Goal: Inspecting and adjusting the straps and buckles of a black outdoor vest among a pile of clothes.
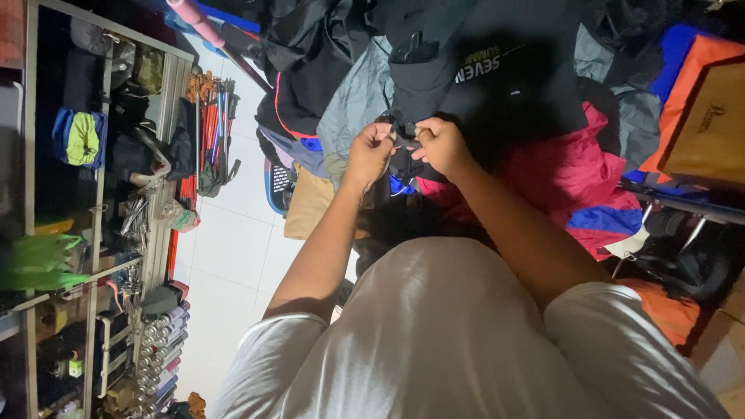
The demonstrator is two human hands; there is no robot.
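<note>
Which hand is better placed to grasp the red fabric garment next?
Probably the right hand: the red fabric garment lies just beside it; the left hand is farther away, and both pinch a black strap.

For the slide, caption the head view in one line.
Both hands, left hand and right hand, pinch a black strap on a black garment atop piled jackets.

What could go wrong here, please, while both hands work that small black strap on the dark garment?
The left hand and right hand pinch a black strap on the dark jacket in dim light, so a finger might get nipped or the grip might slip. The piled clothes, like the red garment, could snag it.
</note>
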